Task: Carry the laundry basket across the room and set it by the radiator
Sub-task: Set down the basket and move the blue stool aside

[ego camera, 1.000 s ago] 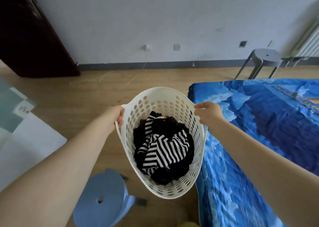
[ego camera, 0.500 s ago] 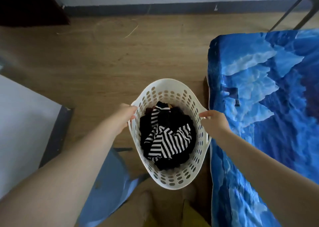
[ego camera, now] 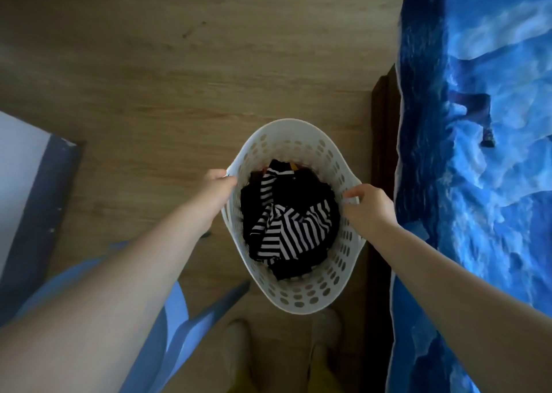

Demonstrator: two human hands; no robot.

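Note:
A white perforated laundry basket sits low in front of my feet, seen from straight above. Black clothes and a black-and-white striped garment fill it. My left hand grips the basket's left rim handle. On the right rim handle my right hand is closed too. I cannot tell whether the basket touches the wooden floor. No radiator is in view.
A bed with a blue patterned cover and a dark wooden frame runs along the right, close to the basket. A blue plastic stool stands at lower left under my left arm. A white board with a dark edge lies at left.
The view has tilted from the far wall down to the floor. The basket has dropped lower, toward my feet, with both hands still on its handles.

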